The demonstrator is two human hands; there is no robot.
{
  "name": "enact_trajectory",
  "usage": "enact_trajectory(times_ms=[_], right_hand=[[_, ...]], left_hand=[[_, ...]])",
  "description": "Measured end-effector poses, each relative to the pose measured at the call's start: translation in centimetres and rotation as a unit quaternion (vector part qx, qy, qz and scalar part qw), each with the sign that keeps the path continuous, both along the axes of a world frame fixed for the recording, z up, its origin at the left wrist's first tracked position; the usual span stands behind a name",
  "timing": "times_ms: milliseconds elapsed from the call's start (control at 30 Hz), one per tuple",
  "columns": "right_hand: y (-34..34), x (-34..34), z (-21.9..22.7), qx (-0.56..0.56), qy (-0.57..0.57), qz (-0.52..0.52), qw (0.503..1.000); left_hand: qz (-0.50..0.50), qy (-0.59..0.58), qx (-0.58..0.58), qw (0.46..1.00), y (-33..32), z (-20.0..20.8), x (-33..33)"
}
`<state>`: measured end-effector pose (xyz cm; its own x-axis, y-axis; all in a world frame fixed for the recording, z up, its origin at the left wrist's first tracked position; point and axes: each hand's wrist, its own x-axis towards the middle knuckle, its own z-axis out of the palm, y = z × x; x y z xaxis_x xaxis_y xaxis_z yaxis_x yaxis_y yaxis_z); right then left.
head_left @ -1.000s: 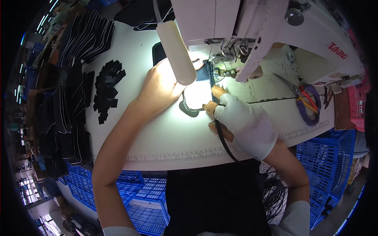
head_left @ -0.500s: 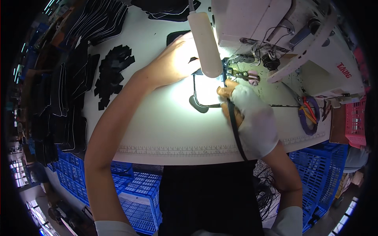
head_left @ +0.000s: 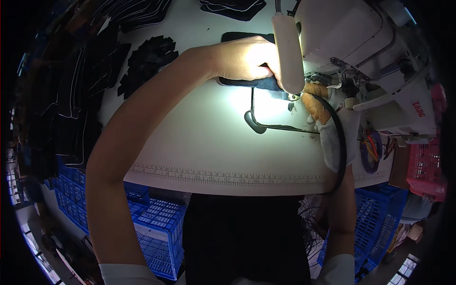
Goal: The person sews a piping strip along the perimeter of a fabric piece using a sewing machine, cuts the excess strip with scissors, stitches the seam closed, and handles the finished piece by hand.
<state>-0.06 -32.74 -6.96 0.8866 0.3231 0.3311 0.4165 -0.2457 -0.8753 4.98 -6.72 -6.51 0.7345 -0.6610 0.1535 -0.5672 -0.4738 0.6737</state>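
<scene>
My left hand (head_left: 249,59) is bent over a dark fabric piece (head_left: 261,82), its fingers curled onto the cloth; the lamp partly hides the fingertips. A white sewing machine (head_left: 332,33) stands at the right, and the fabric's right end lies by its needle area, under the lamp (head_left: 288,54). My right hand (head_left: 319,107), in a white glove with bare tan fingertips, is closed around a narrow black strip (head_left: 340,142) just right of the fabric. From those fingers the strip arcs down over the glove toward the table's front edge.
Piled black pieces with white edging (head_left: 78,90) cover the left side, beside a heap of small black pieces (head_left: 149,59). Purple-handled scissors (head_left: 370,164) lie at right. Blue crates (head_left: 159,218) stand below the table; a pink basket (head_left: 427,166) is far right.
My right hand has moved right, and the strip now bows out over the glove instead of hanging straight. My left hand has turned more across the fabric. The whole view has shifted somewhat.
</scene>
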Motion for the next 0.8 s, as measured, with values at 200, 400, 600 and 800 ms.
enact_trajectory(times_ms=[200,400,600,800], right_hand=[[0.5,0.3,-0.2,0.044,0.028,0.001,0.999],[0.3,0.1,-1.0,0.084,0.219,-0.076,0.969],[0.8,0.1,-1.7,0.062,0.169,-0.042,0.983],[0.4,0.5,-1.3,0.046,0.129,-0.034,0.99]], left_hand=[[0.005,-0.008,0.023,1.0,0.0,-0.1,-0.3],[0.026,-0.122,0.011,0.992,-0.2,-1.5,-1.6],[0.053,-0.215,0.026,0.975,-0.6,-1.9,-3.6],[0.086,-0.299,-0.014,0.95,-2.4,-2.9,-4.7]])
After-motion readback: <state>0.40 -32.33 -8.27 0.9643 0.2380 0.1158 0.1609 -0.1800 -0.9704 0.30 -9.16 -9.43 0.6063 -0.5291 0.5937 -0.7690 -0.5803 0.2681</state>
